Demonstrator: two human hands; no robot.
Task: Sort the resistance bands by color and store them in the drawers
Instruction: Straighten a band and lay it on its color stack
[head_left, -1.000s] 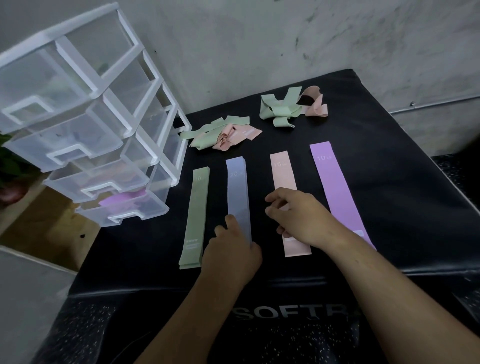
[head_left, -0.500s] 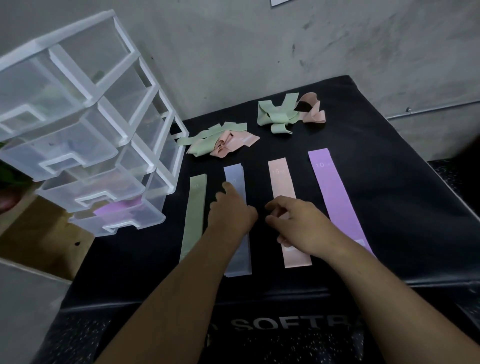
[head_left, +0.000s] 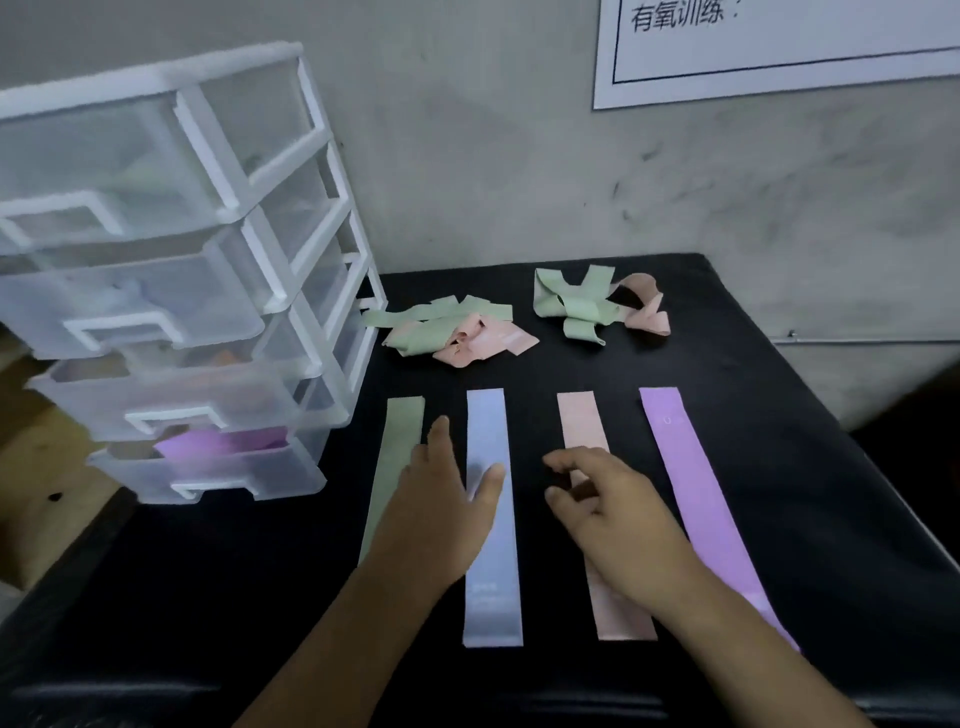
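Note:
Four flat bands lie side by side on the black mat (head_left: 779, 467): a green band (head_left: 402, 431), a blue band (head_left: 488, 426), a pink band (head_left: 582, 415) and a purple band (head_left: 685, 467). My left hand (head_left: 441, 514) hovers spread over the gap between green and blue, fingers apart, holding nothing. My right hand (head_left: 613, 514) is loosely curled over the pink band's middle, empty. Two tangled piles sit further back: a green and pink pile (head_left: 457, 330) and a second green and pink pile (head_left: 592, 306). The clear drawer unit (head_left: 171, 270) stands at left.
The lowest drawer (head_left: 208, 467) holds something purple. A white paper notice (head_left: 779, 47) hangs on the grey wall behind. Wooden flooring (head_left: 47, 493) shows left of the mat, below the drawers.
My left hand has slid forward along the blue band and spread its fingers. My right hand has lifted a little off the pink band. The view has tilted up.

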